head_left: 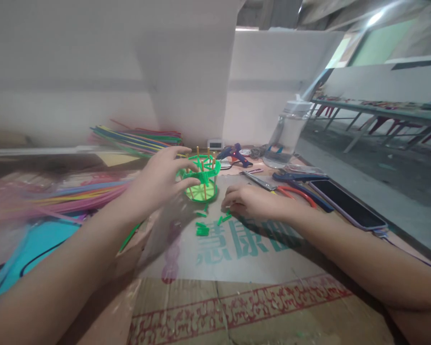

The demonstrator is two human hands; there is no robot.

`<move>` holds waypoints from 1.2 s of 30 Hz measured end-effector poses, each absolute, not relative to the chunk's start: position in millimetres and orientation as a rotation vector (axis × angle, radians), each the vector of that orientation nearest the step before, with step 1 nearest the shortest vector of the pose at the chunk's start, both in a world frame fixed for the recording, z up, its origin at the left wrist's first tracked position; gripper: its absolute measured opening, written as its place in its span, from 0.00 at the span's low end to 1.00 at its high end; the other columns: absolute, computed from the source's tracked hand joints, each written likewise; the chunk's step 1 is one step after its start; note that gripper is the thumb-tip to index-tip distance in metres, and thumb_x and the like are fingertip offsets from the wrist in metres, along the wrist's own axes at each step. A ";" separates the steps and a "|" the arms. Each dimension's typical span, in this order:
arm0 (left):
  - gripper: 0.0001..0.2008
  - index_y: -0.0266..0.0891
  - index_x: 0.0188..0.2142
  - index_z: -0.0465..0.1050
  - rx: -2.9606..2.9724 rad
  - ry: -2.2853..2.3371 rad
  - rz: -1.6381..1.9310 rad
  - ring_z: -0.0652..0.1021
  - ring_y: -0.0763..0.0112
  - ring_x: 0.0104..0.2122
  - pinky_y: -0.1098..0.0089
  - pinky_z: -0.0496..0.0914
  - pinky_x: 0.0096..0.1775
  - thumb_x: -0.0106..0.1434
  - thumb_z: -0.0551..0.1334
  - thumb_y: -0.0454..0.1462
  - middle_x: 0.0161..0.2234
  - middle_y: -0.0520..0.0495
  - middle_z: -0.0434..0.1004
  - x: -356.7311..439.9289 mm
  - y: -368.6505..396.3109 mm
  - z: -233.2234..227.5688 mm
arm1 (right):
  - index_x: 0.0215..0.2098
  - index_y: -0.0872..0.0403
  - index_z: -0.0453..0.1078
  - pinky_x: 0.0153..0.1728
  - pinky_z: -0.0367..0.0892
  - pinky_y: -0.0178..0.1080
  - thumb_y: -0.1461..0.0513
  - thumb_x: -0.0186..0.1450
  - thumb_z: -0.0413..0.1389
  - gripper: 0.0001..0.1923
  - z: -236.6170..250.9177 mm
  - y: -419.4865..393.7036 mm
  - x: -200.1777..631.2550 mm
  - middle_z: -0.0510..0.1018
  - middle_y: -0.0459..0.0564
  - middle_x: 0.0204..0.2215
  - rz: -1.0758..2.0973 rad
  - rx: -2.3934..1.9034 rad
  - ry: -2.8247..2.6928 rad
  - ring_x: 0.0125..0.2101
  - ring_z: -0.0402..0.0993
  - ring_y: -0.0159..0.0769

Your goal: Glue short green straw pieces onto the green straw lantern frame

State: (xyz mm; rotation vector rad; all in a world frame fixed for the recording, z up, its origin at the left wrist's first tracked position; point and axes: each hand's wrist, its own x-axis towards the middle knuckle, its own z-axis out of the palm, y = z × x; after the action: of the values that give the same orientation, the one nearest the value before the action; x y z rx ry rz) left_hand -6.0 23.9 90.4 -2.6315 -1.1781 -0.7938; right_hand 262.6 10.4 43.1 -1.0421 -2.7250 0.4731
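A small green basket-like frame (203, 176) with upright wooden sticks stands on a cardboard sheet (244, 268). My left hand (161, 179) grips its left side, fingers wrapped around the green rim. My right hand (249, 201) rests on the cardboard just right of the frame, fingertips pinching a small green straw piece (224, 218). A few more short green pieces (202, 229) lie loose in front of the frame.
Bundles of coloured straws (140, 139) lie left and behind. A glue gun (235, 155), scissors (262, 182), red-handled pliers (298, 193), a phone (348, 203) and a clear water bottle (289, 134) sit to the right. A white wall stands behind.
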 end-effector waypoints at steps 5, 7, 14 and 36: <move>0.25 0.37 0.47 0.80 -2.559 -1.152 -0.637 0.67 0.39 0.63 0.44 0.63 0.61 0.54 0.74 0.49 0.64 0.30 0.65 -4.2 27.0 82.7 | 0.40 0.55 0.79 0.41 0.67 0.39 0.67 0.67 0.56 0.09 38.6 10.6 261.1 0.78 0.54 0.42 0.436 -1.159 -2.710 0.37 0.75 0.37; 0.26 0.35 0.47 0.80 -2.516 -1.150 -0.607 0.66 0.37 0.63 0.42 0.62 0.61 0.54 0.74 0.48 0.65 0.28 0.64 -1.8 26.4 80.6 | 0.38 0.54 0.79 0.39 0.66 0.39 0.66 0.68 0.55 0.09 38.6 11.0 258.5 0.80 0.54 0.41 0.455 -1.212 -2.683 0.36 0.75 0.37; 0.17 0.38 0.46 0.81 -2.606 -1.068 -0.661 0.68 0.41 0.63 0.43 0.63 0.62 0.58 0.72 0.42 0.64 0.32 0.66 -7.4 38.6 75.4 | 0.34 0.54 0.77 0.30 0.58 0.37 0.57 0.70 0.54 0.13 70.2 18.1 277.2 0.80 0.50 0.29 0.157 -1.467 -2.456 0.30 0.73 0.37; 0.16 0.41 0.45 0.79 -2.716 -1.067 -0.669 0.62 0.42 0.66 0.40 0.60 0.63 0.59 0.70 0.44 0.67 0.36 0.61 -11.1 35.1 79.2 | 0.40 0.56 0.78 0.43 0.73 0.45 0.60 0.56 0.66 0.13 29.9 159.1 307.3 0.83 0.54 0.35 0.385 -1.628 -1.891 0.40 0.80 0.50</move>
State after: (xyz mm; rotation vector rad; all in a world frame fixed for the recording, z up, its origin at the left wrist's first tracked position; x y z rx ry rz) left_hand -11.1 35.1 79.2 -2.7162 -1.0674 -0.6688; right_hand 307.3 159.1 29.9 -1.6276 -1.8909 0.3851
